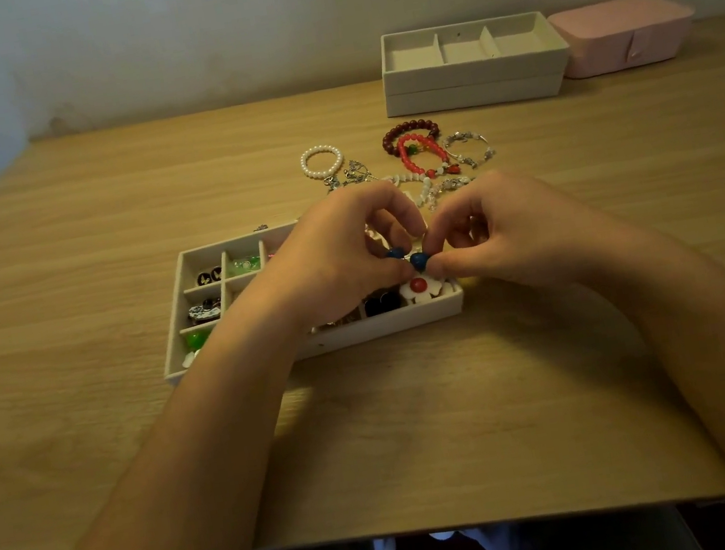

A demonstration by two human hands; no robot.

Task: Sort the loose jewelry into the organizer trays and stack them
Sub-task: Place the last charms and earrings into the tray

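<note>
hands are held close together above the right half of the divided tray (374, 328), which lies on the wooden table (421, 409) towards its front edge. left hand (337, 250): thumb and forefinger are curled and pinched on one blue bead (394, 253). right hand (502, 232): thumb and forefinger are pinched on a second blue bead (419, 259), just beside the first; whether the two are touching or joined cannot be told. both beads are held just above the tray's near right compartments. below them a white flower piece (420, 289) with a red centre is seen in the near right corner compartment, with dark pieces (382, 302) in the compartment to its left. left-side compartments are filled: black round studs (209, 276), pale green pieces (244, 265), a patterned dark piece (203, 311), bright green pieces (195, 338). middle of the tray is hidden by the left hand and forearm. loose jewelry is spread on the table beyond the tray: pearl bracelet (320, 150), dark red bead bracelet (410, 125), bright red bracelet (412, 137), silver bangle (462, 136), plus white beads and chain bits partly hidden behind the fingers. two stacked trays (476, 78) are set at the far right by the wall, the top one with three compartments, and a pink box (627, 33) is placed just beside them on the right.
</note>
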